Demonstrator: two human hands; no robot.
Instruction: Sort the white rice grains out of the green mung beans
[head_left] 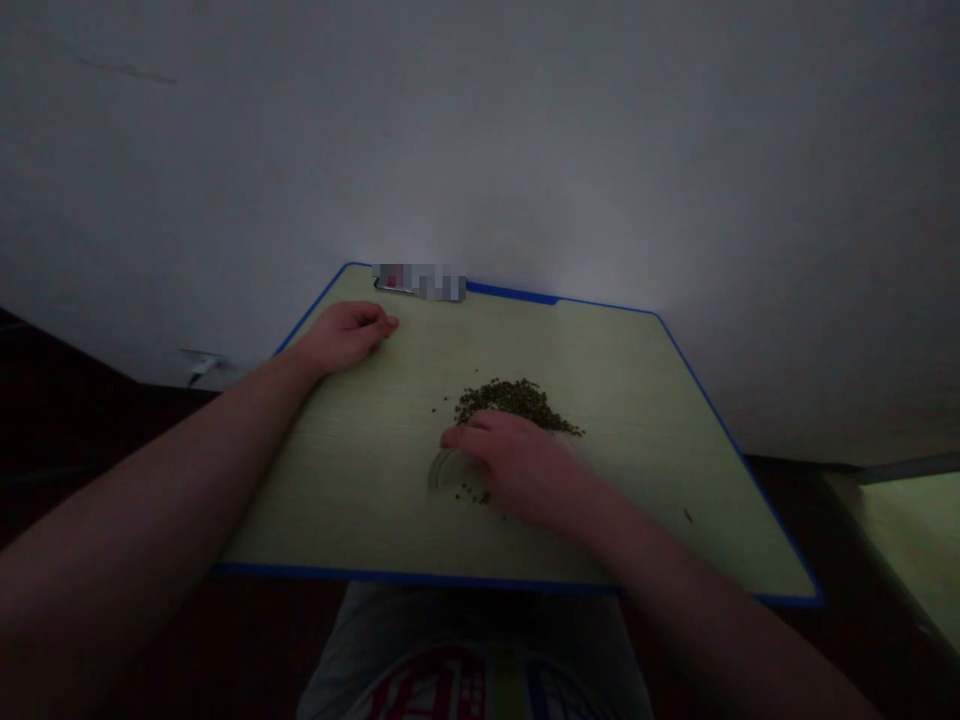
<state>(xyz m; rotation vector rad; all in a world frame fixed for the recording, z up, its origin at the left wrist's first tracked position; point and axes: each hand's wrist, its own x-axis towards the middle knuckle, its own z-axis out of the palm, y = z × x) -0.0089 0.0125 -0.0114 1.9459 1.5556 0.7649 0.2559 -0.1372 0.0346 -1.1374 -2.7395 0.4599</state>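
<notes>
My left hand [346, 336] rests on the far left part of the pale table, its fingers loosely curled and nothing visible in them. Near the middle, my right hand [521, 462] is closed over a clear round container [437, 470], whose curved rim shows left of the fingers. Much of that container is hidden under the hand. Just beyond the fingers lies a loose pile of small greenish-brown grains [521, 398]. A few stray grains [466, 492] show by the container's rim; whether they are inside it or under it, I cannot tell.
The folding table [360, 480] has a blue edge and stands against a pale wall [480, 130]. A blurred-out flat object [420, 283] lies at its back edge. A small dark sliver [688, 516] is on the right. A plug [204, 366] sits low on the wall at left.
</notes>
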